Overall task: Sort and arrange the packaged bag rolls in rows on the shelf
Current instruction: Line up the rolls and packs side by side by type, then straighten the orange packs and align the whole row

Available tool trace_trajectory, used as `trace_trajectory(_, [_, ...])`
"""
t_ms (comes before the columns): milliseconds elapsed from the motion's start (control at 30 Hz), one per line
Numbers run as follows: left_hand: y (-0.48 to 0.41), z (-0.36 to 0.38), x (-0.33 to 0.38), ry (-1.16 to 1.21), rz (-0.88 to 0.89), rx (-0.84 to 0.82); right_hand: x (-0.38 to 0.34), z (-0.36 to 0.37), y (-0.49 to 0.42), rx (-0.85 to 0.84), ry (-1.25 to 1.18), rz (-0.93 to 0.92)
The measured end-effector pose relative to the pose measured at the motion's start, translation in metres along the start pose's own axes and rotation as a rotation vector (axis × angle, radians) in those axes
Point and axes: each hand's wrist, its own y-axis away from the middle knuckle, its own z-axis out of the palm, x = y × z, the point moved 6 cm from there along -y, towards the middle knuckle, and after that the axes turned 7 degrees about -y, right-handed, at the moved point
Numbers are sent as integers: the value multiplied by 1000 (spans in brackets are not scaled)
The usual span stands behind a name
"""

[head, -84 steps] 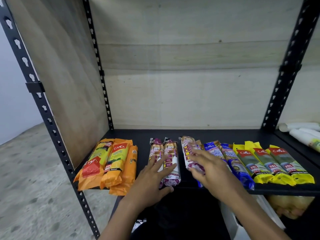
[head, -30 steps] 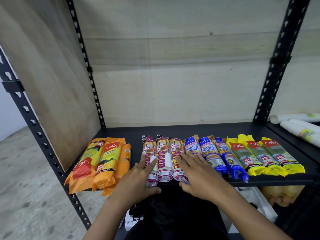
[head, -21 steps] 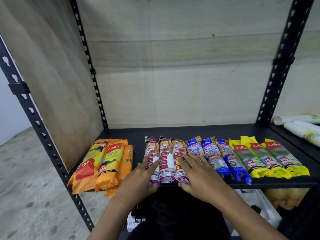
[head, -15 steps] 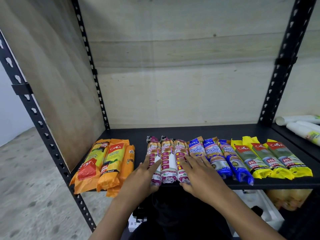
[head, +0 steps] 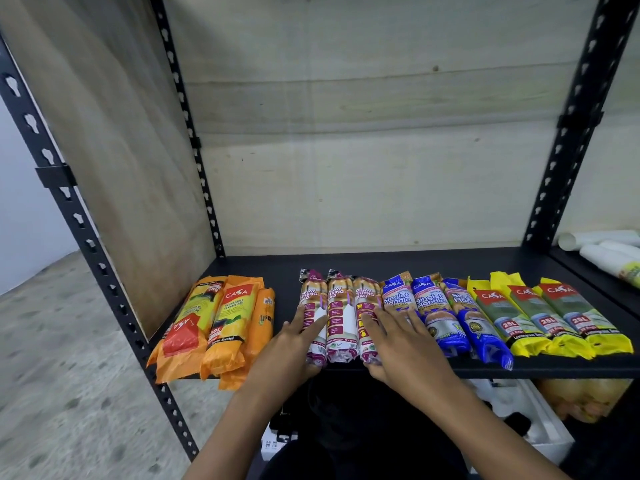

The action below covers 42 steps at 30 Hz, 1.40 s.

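Black steel uprights (head: pixel 74 216) frame plywood panels (head: pixel 374 140) beside a speckled grey floor (head: pixel 59 375)

A white foam tray (head: pixel 550 433) sits below, with 2 white tubes (head: pixel 602 242) at right.

Black shelf (head: pixel 398 268) board, packs in one row along front edge, long axes running 12-to-6.

Orange packs (head: pixel 221 323), three, at 9 o'clock end; near ends overhang the shelf lip. Leftmost shows a red panel, label upside down; third lies on its side, partly under the second.

Gap, then three maroon-and-white "Draw String Bag" rolls (head: pixel 337 318), touching side by side, centre of row.

Three blue "Singlet Handle" rolls (head: pixel 446 317) directly at their 3 o'clock side, touching, fanned slightly toward 5 o'clock.

Three yellow packs (head: pixel 550 317), green labels marked 25L, at 3 o'clock end, angled the same way, edges overlapping.
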Motion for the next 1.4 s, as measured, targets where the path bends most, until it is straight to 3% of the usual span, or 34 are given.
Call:
trace_trajectory(300, [15, -8, 9, 13, -27, -15, -4, -8, 4, -93, -64, 13])
trace_trajectory(433, [43, -41, -5, 77, -42, 132, -27, -27, -4, -104, -220, -39])
trace_trajectory(567, [74, -80, -53, 104, -77, 414, -64, -47, -16, -36, -382, -122])
trace_trajectory(667, [92, -92, -93, 128, -148, 478, -94, -52, -27, 12, -487, -183])
trace_trajectory(800, [105, -83, -137, 146, -255, 243, -130, -48, -48, -7, -647, -231])
trace_trajectory(967, [107, -59, -155, 131, -296, -60, -171, -31, -68, -187, -738, -277])
trace_trajectory(1100, [104, -48, -162, 147, -271, -56, -188, -17, -73, -258, -671, -287])
trace_trajectory(1400, [101, -44, -171, 146, -311, 48, -191, -15, -77, -125, -597, -271])
